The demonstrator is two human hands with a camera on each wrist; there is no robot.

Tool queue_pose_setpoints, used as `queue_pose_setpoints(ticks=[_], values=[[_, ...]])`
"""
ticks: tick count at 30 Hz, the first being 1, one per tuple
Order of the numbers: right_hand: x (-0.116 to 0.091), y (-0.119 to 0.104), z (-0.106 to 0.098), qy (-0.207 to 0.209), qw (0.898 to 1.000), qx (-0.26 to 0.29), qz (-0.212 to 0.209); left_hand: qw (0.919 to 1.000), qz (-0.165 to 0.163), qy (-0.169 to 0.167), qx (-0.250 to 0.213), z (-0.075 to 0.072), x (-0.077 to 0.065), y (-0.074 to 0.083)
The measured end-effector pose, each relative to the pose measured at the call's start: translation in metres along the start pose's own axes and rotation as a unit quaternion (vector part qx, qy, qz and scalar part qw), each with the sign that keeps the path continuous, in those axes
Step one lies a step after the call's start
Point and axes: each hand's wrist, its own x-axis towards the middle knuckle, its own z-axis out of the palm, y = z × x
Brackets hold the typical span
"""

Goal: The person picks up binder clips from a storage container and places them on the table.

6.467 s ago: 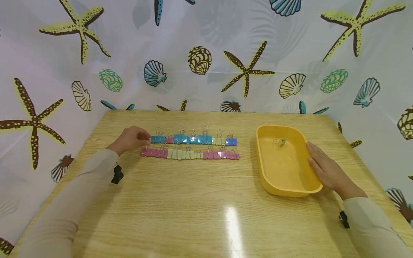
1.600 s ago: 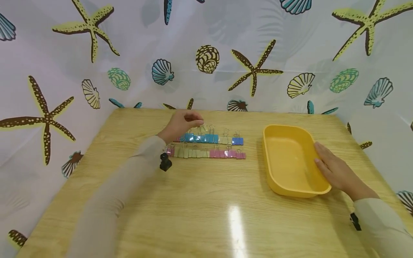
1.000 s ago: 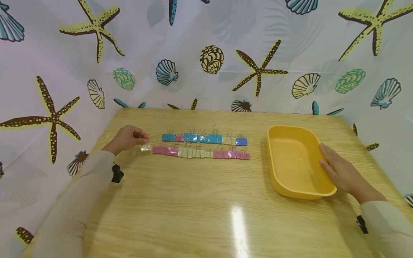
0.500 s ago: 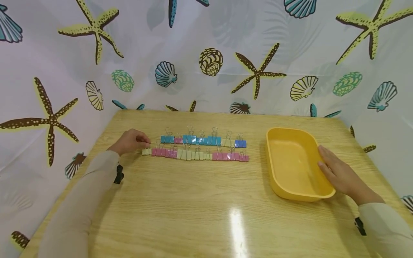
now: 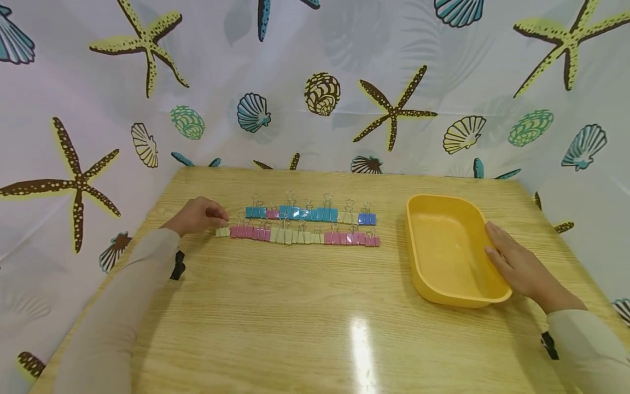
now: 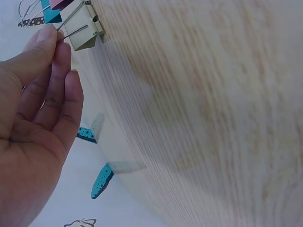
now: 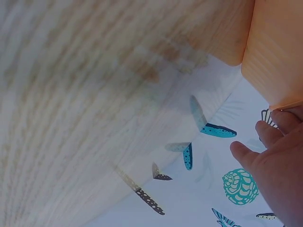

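Note:
At the left end of the front row, my left hand [image 5: 196,215] pinches the wire handles of a small pale yellow binder clip [image 5: 223,232]. In the left wrist view, thumb and fingertips meet on the handles of that clip [image 6: 84,32], whose body points away from the palm. Next to it runs the front row of pink and pale yellow binder clips, starting with a pink clip [image 5: 241,232]. Behind lies a second row, mostly blue, with a blue clip [image 5: 327,214] near its middle. My right hand [image 5: 524,265] rests, fingers extended, against the right side of a yellow tray [image 5: 412,257].
The wooden table [image 5: 275,306] carries both rows left of centre and the tray at right. A patterned cloth [image 5: 295,49] with starfish and shells closes off the back and sides. A bright light streak [image 5: 361,350] lies on the table's near part.
The pale yellow clip, seen in the tray earlier, was carried left over the rows and set down at the front row's left end. The right hand has stayed on the tray.

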Motion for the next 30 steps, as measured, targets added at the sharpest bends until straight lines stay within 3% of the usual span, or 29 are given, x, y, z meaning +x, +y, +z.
queue_pose_setpoints(ticks=[10,22,26,30], values=[[0.003,0.000,0.000,0.002,1.000,0.001,-0.006,0.9999,0.009,0.001,0.007,0.000,0.000,0.002],[0.009,0.002,0.001,0.000,0.999,0.009,-0.037,0.9984,0.034,-0.028,0.034,0.003,-0.004,0.003],[0.010,0.003,-0.001,-0.008,0.999,0.022,-0.041,0.9971,0.022,-0.036,0.063,0.001,-0.009,0.010],[0.011,-0.004,-0.006,-0.006,0.999,0.032,-0.037,0.9928,0.007,-0.003,0.120,-0.003,-0.015,0.028]])
